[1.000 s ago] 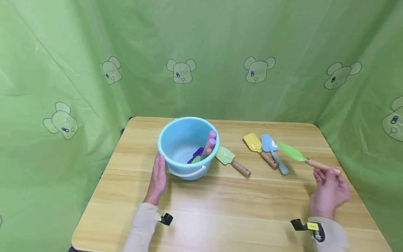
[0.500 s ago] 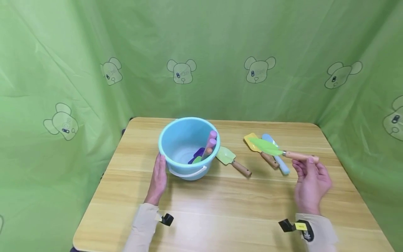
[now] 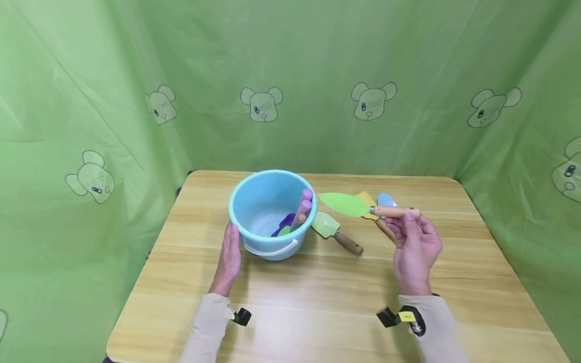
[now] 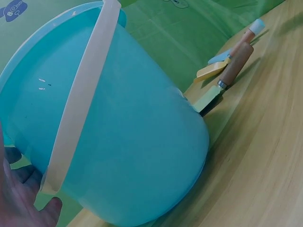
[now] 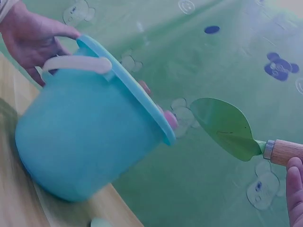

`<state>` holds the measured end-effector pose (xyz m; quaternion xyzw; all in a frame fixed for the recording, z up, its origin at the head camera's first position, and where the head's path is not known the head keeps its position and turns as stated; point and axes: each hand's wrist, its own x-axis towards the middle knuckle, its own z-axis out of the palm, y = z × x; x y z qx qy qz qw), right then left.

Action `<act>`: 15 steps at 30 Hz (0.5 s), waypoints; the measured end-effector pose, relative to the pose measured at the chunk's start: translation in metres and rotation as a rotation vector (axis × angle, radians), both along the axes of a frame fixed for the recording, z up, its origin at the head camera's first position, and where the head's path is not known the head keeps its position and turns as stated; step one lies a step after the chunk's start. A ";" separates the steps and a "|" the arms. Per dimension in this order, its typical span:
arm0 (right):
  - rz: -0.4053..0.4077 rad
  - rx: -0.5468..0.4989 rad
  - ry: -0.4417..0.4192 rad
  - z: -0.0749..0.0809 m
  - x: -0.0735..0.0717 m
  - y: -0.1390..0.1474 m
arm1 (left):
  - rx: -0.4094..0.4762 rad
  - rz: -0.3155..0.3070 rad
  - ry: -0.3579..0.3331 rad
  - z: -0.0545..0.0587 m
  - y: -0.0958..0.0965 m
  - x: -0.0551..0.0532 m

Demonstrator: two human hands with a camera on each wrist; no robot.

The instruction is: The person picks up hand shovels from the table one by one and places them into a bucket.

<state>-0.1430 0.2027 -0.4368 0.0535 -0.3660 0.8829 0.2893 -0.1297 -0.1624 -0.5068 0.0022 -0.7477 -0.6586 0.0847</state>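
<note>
A light blue bucket (image 3: 272, 247) with a white handle (image 4: 78, 104) stands on the wooden table. Inside it lean tools with pink-purple handles (image 3: 303, 206), beside a purple piece (image 3: 286, 222). Against the bucket's left side rests my left hand (image 3: 228, 259), fingers straight. My right hand (image 3: 415, 249) pinches the wooden grip of a bright green trowel (image 3: 347, 204) in the air, blade pointing left toward the bucket's rim. In the right wrist view, fingertips (image 5: 294, 179) lie under the trowel's grip.
A pale green shovel (image 3: 326, 224) lies just right of the bucket. Behind the held trowel are a yellow shovel (image 3: 366, 198) and a blue one (image 3: 386, 199), both partly covered. Green curtains (image 3: 313, 136) surround the wooden table (image 3: 313, 312).
My right hand has carried the green trowel left from the table's right side toward the bucket. My left hand and the bucket have stayed in place.
</note>
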 end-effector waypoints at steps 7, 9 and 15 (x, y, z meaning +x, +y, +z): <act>0.045 0.079 0.001 0.008 -0.007 -0.028 | 0.005 0.003 0.006 -0.002 0.000 0.001; 0.067 0.095 0.008 0.010 -0.008 -0.035 | 0.008 -0.001 0.014 -0.002 0.000 0.001; 0.123 0.191 0.004 0.011 -0.010 -0.054 | 0.007 -0.005 0.014 -0.002 0.000 0.000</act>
